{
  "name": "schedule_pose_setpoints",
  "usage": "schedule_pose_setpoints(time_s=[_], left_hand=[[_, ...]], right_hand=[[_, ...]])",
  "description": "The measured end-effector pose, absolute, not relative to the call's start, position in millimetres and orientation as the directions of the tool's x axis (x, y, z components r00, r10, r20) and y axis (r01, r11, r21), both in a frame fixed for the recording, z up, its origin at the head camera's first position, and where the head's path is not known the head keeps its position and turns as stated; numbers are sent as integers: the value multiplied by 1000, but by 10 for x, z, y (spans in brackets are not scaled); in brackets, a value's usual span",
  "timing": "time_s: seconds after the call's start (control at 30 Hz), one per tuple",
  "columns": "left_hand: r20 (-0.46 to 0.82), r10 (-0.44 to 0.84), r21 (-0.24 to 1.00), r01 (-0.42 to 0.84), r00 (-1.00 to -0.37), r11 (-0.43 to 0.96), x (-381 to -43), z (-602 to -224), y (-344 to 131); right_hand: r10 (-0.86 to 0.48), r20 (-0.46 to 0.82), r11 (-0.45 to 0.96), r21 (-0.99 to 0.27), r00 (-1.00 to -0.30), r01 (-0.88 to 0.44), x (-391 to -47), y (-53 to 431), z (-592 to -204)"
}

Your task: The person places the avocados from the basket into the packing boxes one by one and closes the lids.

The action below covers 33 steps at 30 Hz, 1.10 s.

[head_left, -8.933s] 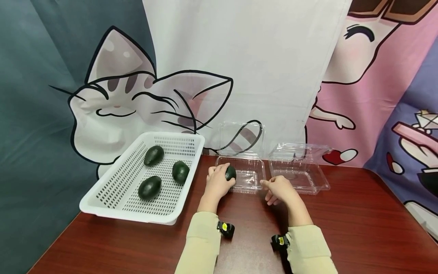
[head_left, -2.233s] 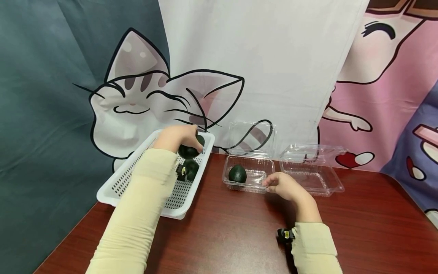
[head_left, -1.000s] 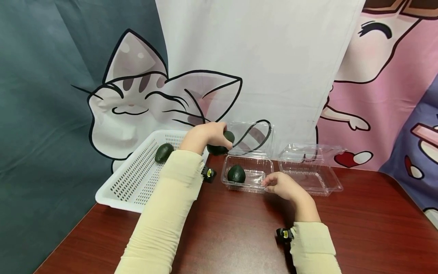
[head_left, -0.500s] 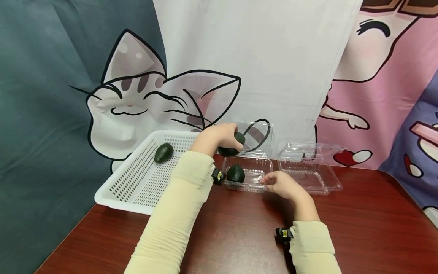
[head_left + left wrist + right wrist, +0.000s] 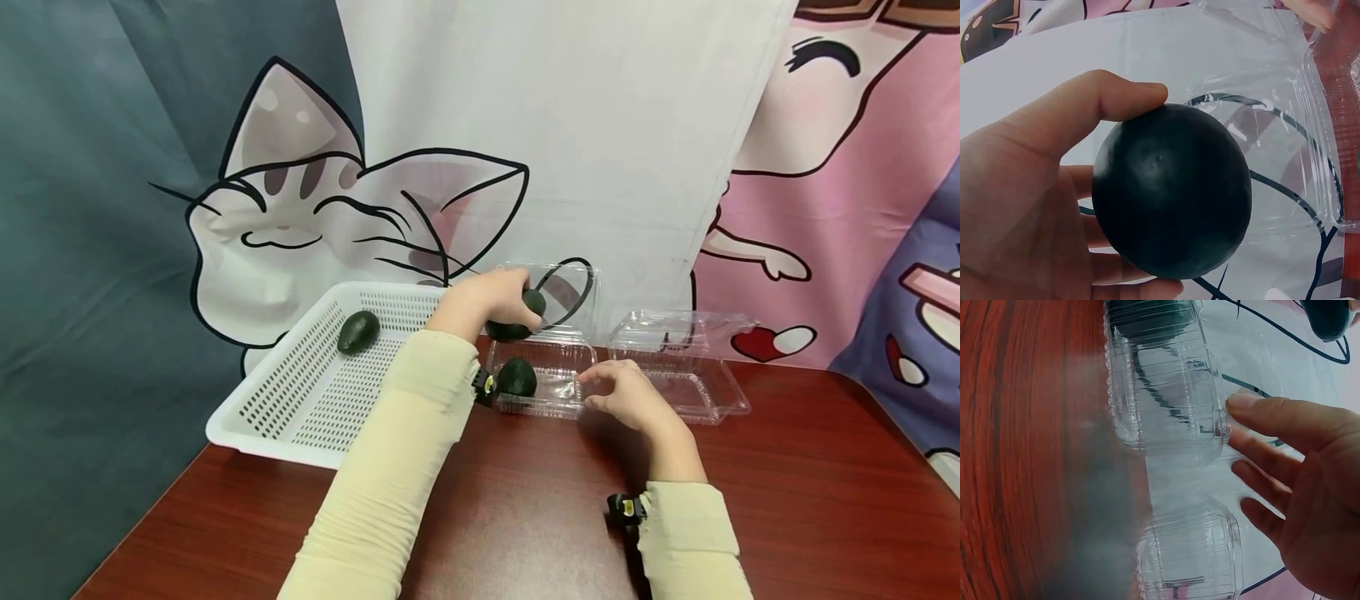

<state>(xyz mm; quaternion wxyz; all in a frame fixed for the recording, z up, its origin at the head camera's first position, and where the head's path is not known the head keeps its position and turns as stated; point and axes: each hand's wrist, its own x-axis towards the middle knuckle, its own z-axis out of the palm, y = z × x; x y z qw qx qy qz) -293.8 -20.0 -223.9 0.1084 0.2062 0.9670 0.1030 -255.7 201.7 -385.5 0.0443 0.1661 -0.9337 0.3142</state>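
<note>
My left hand [image 5: 498, 298] grips a dark green avocado [image 5: 1172, 194], thumb on one side and fingers curled round the other. It is held up over the left clear plastic clamshell box [image 5: 558, 358], in front of its raised lid [image 5: 1272, 150]. Inside that box, at its left end, lies another avocado [image 5: 517, 378]. My right hand [image 5: 630, 396] is at the box's near right corner. In the right wrist view its thumb and index fingertips are right at the rim, parted from each other, and the other fingers are loosely bent.
On the left stands a white perforated plastic basket [image 5: 281, 454] with one avocado [image 5: 358, 332] in it. A second clear clamshell box [image 5: 675, 387], its lid raised, stands at the right. A cartoon-printed cloth hangs behind the dark red wooden table [image 5: 540, 517].
My left hand has carried an avocado from the basket rightward to above the left box, slowing lately. My right hand has risen slightly at the rim, its thumb and index finger spreading apart.
</note>
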Motion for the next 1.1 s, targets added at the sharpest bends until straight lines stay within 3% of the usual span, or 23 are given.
schedule_pose_setpoints(time_s=[0.3, 0.67, 1.1], left_hand=[[-163, 428, 260, 380, -889, 888, -2974, -2323, -169], [-86, 423, 256, 390, -902, 885, -3037, -2453, -73], [-114, 417, 258, 379, -902, 889, -3058, -2582, 73]], right_hand=[[-248, 187, 821, -480, -951, -308, -2524, 2046, -3870], [-253, 186, 814, -489, -949, -313, -2541, 2041, -3892], [-237, 157, 808, -516, -959, -285, -2536, 2062, -3889]])
